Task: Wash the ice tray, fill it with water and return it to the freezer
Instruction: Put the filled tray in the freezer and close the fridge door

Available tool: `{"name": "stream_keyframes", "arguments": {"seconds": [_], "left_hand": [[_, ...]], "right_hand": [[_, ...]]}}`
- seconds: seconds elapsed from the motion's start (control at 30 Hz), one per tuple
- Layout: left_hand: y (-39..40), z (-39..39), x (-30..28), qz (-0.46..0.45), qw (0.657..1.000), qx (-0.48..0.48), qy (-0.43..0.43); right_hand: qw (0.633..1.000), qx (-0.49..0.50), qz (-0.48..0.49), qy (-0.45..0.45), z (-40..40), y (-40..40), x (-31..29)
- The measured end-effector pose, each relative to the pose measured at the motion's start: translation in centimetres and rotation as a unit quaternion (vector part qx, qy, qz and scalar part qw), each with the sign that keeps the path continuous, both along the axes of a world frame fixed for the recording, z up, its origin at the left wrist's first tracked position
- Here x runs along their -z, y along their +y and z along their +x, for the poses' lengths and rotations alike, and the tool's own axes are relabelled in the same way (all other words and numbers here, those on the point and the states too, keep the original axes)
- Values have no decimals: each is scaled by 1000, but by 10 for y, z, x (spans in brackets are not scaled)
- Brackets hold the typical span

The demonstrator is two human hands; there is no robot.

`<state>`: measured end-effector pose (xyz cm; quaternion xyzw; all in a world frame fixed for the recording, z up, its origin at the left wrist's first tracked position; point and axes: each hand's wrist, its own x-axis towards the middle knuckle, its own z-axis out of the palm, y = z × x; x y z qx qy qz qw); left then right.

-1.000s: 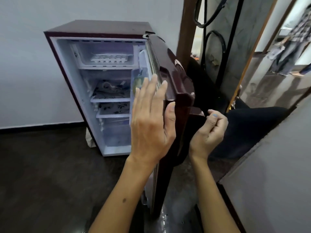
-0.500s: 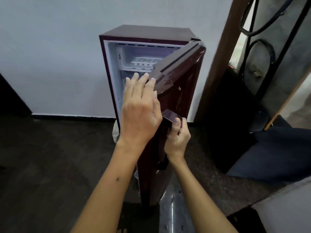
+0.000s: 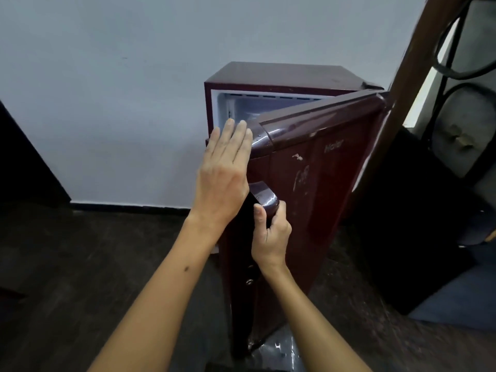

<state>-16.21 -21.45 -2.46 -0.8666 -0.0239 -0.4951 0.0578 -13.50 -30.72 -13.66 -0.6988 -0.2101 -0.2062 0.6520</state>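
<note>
Your right hand now grips the door handle, fingers curled round it and the thumb laid up along its near edge; half a second ago it was already on the handle, and a second ago it hung loosely curled off to the side, touching nothing. Your left hand lies flat against the free edge of the door, fingers straight and together, their tips reaching up to the door's top corner, much as in both earlier frames.

The maroon door stands far closer to the cabinet than before. A second ago it was swung wide and the whole white interior showed; now only a narrow wedge of the fridge stays open at the top left.

The ice tray was visible on the freezer shelf in both earlier frames; now the door hides that shelf, so you cannot see the tray.

Behind the fridge rises the pale wall, and a brown wooden post stands just beside its right side.
</note>
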Motion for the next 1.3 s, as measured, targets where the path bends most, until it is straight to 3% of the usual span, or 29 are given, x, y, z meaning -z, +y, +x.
{"name": "stream_keyframes", "arguments": {"seconds": [0.2, 0.47, 1.3], "left_hand": [[75, 41, 8, 18, 999, 21, 16], [136, 95, 8, -52, 995, 80, 22], [225, 206, 4, -145, 974, 142, 97]], "right_hand": [[999, -8, -37, -5, 30, 65, 4], [995, 17, -95, 3, 69, 129, 6], [965, -15, -246, 87, 159, 205, -10]]}}
